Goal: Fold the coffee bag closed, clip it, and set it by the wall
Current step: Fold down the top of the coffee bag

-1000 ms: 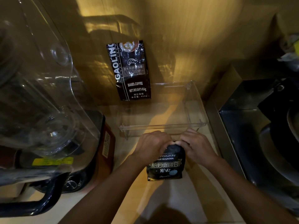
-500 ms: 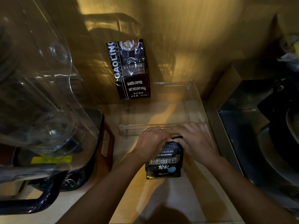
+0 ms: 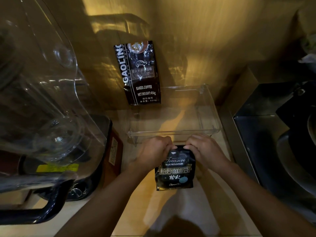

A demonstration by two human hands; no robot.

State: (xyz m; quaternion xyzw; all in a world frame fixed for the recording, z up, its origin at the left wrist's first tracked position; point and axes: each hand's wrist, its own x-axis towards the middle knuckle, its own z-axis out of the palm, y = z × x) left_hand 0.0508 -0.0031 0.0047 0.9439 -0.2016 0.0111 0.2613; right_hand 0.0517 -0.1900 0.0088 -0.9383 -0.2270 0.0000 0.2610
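- Presently, the coffee bag, a small dark pouch marked "Blue Mountain", stands upright on the pale surface, just in front of a clear plastic tray and well apart from the wall behind it.
- The left hand is clenched on the bag's top left corner; the right hand is clenched on the top right corner. Both grasp the upper edge, with thumbs meeting near the middle.
- The top edge itself is hidden under the fingers, so how far the fold has gone cannot be told. In my judgement the folding step is in hand and clipping is not yet done.
- No clip is visible in this view; its place should be settled before the fold is let go.
- To fold well, both hands should roll the top down evenly and level, pressing air out, with a firm flat crease across the full width.
- One hand should hold the crease while the other fetches the clip, or the foil will likely spring open.
- A second, larger coffee bag leans against the wall; the open stretch beside it looks a fit resting place.
- A risk: the tray lies between bag and wall, so the bag must be lifted over or round it.
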